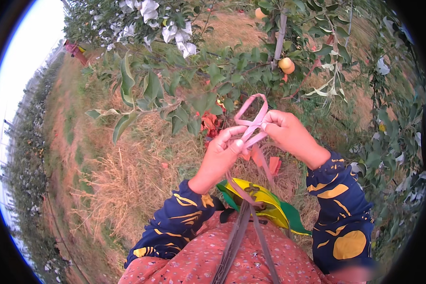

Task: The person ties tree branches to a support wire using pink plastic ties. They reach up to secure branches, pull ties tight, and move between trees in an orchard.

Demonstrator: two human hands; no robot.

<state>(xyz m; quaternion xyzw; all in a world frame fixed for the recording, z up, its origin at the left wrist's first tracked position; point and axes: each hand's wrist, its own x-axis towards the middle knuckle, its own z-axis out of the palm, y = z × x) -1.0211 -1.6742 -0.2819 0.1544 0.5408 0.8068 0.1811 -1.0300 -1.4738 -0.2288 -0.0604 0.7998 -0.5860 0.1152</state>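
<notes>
Between my two hands is a pink fabric strap, bent into a loop and crossing itself. My left hand pinches the crossing strands between thumb and fingers. On the other side, my right hand grips the strap just right of the crossing. The loop stands above my fingertips, and loose lengths hang below. A yellow and green bag hangs at my waist under the hands. Greyish straps run from it up over my red patterned clothing. Exactly how the strands cross is partly hidden by my fingers.
Leafy apple branches reach across in front of my hands. Pale apples hang by a trunk. White fruit bags hang in the trees. Red scraps lie on dry grass. Another person is far off at left.
</notes>
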